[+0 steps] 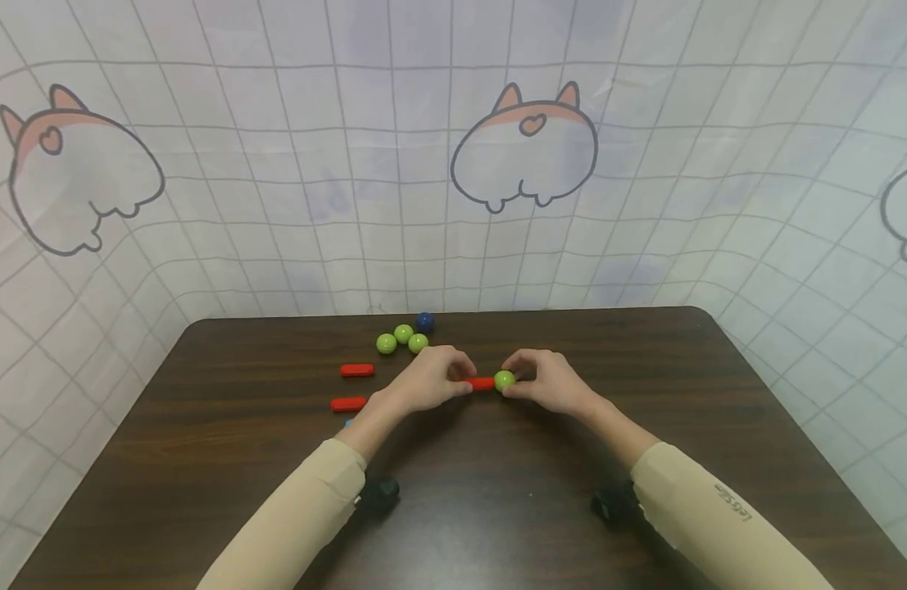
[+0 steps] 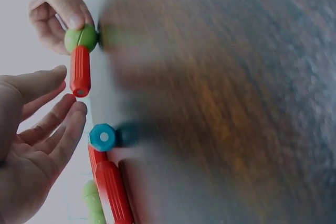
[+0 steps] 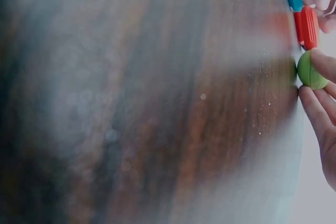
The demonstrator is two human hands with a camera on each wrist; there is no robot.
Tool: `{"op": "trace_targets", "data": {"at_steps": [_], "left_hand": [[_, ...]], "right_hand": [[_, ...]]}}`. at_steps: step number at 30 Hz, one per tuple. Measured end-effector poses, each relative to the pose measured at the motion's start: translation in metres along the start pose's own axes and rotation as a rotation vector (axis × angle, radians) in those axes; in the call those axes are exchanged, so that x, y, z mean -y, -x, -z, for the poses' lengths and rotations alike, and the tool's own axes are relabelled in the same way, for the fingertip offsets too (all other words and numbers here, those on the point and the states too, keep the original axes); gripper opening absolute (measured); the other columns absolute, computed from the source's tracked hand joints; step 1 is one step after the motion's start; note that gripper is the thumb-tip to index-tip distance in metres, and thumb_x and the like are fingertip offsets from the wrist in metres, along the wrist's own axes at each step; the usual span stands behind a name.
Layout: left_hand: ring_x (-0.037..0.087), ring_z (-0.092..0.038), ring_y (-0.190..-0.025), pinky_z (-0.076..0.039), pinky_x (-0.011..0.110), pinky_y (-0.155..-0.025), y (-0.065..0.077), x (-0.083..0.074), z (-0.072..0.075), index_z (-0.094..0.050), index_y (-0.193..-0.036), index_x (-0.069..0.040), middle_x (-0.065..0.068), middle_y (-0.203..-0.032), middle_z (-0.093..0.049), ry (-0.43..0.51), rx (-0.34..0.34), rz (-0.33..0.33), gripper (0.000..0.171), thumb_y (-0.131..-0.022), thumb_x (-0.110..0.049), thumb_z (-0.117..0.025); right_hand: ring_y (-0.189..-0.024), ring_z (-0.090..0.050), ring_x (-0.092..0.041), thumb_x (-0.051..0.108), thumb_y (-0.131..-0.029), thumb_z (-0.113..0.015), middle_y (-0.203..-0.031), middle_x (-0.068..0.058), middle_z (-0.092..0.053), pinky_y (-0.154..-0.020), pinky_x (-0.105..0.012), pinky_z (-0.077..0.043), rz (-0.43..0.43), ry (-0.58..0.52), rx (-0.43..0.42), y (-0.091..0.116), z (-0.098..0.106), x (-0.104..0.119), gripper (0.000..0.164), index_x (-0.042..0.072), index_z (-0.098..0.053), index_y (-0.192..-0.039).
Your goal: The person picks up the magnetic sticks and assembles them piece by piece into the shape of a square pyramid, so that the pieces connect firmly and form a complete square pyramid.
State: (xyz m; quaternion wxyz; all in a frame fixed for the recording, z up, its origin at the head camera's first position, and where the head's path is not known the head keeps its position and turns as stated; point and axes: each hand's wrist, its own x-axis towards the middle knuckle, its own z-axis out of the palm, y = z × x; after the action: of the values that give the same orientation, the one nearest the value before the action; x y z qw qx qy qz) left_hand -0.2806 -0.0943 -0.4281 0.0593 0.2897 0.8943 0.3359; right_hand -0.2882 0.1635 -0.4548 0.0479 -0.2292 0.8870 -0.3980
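Thumb and fingers of my right hand (image 1: 549, 382) pinch a light green ball (image 1: 504, 380) close over the dark table (image 1: 527, 508). One end of a red ridged stick (image 2: 80, 72) meets the ball, and the stick points toward my left hand (image 1: 433, 382). In the left wrist view the stick's free end shows a small pale disc. Around that end, the left thumb and fingers (image 2: 63, 129) are spread apart, fingertips right beside it, and the end face shows uncovered between them.
Two red sticks, a farther one (image 1: 357, 370) and a nearer one (image 1: 348, 404), lie left of my left hand. A blue stick (image 2: 102, 137) is partly hidden by my left forearm. Several green balls (image 1: 404, 333) and a dark blue ball (image 1: 424, 322) sit near the back edge.
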Motion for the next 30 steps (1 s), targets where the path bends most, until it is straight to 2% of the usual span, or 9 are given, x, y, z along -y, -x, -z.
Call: {"op": "trace_targets", "data": {"at_steps": [4, 7, 12, 18, 24, 30], "left_hand": [[0.014, -0.066, -0.092, -0.055, 0.034, -0.082, 0.004, 0.004, 0.005, -0.074, -0.113, -0.004, 0.001, -0.106, -0.070, 0.027, -0.065, -0.010, 0.018, -0.097, -0.013, -0.074], [0.015, -0.066, -0.094, -0.055, 0.035, -0.085, 0.008, 0.009, 0.011, -0.075, -0.111, -0.005, 0.001, -0.106, -0.069, 0.053, -0.151, -0.009, 0.015, -0.099, -0.013, -0.071], [0.020, -0.066, -0.097, -0.055, 0.038, -0.089, 0.014, 0.018, 0.023, -0.075, -0.109, -0.006, 0.001, -0.107, -0.069, 0.110, -0.277, 0.035, 0.012, -0.101, -0.012, -0.068], [0.022, -0.065, -0.097, -0.055, 0.040, -0.086, 0.019, 0.030, 0.035, -0.075, -0.108, -0.007, 0.003, -0.109, -0.070, 0.100, -0.347, 0.085, 0.012, -0.101, -0.013, -0.067], [0.027, -0.064, -0.099, -0.054, 0.043, -0.087, 0.024, 0.041, 0.046, -0.075, -0.107, -0.002, 0.009, -0.107, -0.069, 0.080, -0.448, 0.149, 0.013, -0.100, -0.010, -0.068], [0.029, -0.063, -0.097, -0.052, 0.044, -0.086, 0.026, 0.058, 0.054, -0.073, -0.108, -0.001, 0.011, -0.105, -0.069, 0.039, -0.510, 0.201, 0.013, -0.098, -0.006, -0.067]], "right_hand": [[-0.100, -0.067, -0.019, 0.016, -0.087, -0.085, -0.102, 0.003, -0.072, -0.085, -0.043, -0.055, 0.008, 0.004, 0.001, 0.001, 0.001, 0.001, 0.033, 0.011, -0.071, -0.116], [-0.100, -0.067, -0.020, 0.016, -0.087, -0.085, -0.102, 0.003, -0.072, -0.089, -0.046, -0.054, 0.022, 0.011, 0.000, 0.001, 0.000, 0.003, 0.033, 0.010, -0.072, -0.117], [-0.100, -0.067, -0.020, 0.016, -0.087, -0.084, -0.103, 0.002, -0.072, -0.089, -0.046, -0.053, 0.032, 0.028, -0.005, 0.000, 0.001, 0.004, 0.032, 0.009, -0.073, -0.117], [-0.101, -0.068, -0.021, 0.016, -0.087, -0.084, -0.103, 0.002, -0.073, -0.088, -0.045, -0.054, 0.025, 0.044, -0.008, 0.001, 0.002, 0.003, 0.033, 0.008, -0.073, -0.117], [-0.101, -0.068, -0.022, 0.016, -0.088, -0.084, -0.103, 0.001, -0.073, -0.089, -0.046, -0.053, 0.024, 0.044, -0.008, 0.001, 0.002, 0.004, 0.033, 0.008, -0.073, -0.117], [-0.101, -0.068, -0.021, 0.016, -0.088, -0.084, -0.102, 0.002, -0.073, -0.089, -0.046, -0.053, 0.014, 0.036, -0.004, 0.001, 0.003, 0.004, 0.033, 0.008, -0.072, -0.118]]}}
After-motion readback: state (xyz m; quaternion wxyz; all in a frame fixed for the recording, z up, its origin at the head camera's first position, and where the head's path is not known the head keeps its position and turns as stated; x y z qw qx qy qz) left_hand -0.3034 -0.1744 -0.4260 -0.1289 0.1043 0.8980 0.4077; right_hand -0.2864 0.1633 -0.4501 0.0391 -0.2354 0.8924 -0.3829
